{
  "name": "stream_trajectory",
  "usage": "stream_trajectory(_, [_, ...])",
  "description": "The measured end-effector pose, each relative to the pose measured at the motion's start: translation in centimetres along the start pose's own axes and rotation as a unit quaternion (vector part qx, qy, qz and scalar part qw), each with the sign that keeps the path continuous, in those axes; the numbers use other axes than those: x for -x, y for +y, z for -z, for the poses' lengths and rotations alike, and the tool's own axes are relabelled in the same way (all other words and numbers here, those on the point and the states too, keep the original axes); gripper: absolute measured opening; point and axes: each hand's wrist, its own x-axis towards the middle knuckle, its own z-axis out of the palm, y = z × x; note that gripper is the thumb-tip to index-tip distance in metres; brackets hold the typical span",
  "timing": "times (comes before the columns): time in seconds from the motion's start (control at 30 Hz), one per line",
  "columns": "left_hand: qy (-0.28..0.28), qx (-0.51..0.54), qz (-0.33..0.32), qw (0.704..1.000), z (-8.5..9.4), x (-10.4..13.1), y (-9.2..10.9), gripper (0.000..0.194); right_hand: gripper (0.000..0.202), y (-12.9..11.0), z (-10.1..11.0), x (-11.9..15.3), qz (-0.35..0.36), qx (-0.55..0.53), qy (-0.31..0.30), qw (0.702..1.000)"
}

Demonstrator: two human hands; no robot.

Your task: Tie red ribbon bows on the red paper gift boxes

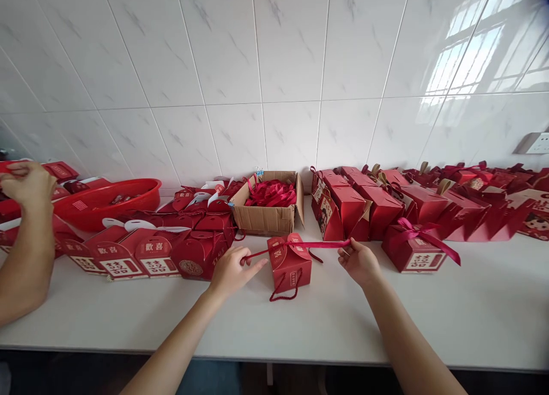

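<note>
One ribbon (321, 245) stretched across small red box (290, 268); left hand (231, 271) gripped one side, fingers curled closed, thumb out; right hand (360, 262) pinched other side, fingertips together.

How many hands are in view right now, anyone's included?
3. The person's left hand and right hand hold the ribbon on either side of the small red box; a co-worker's hand is at far left. Another may be out of frame.

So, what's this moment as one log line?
left hand: holding red ribbon | right hand: holding red ribbon | red ribbon: stretched across red gift box | red gift box: on white table
</note>
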Motion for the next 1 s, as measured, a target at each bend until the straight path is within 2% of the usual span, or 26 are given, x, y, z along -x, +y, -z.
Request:
stream_trajectory(0.3, [-0.018, 0.035, 0.014, 0.999, -0.6, 0.3, -0.5, 0.044, 0.02, 0.2, 0.4, -0.6, 0.009, 0.0, 0.01, 1.0])
stream_trajectory(0.7, [-0.006, 0.047, 0.039, 0.998, -1.1, 0.5, -1.2, 0.05, 0.024, 0.2, 0.8, -1.1, 0.035, -0.011, 0.021, 0.999])
stream_trajectory(1.0, [0.0, 0.023, 0.037, 0.999, -0.3, 0.3, -1.4, 0.049, 0.024, -0.5, 0.6, -0.4, 0.068, -0.037, 0.031, 0.996])
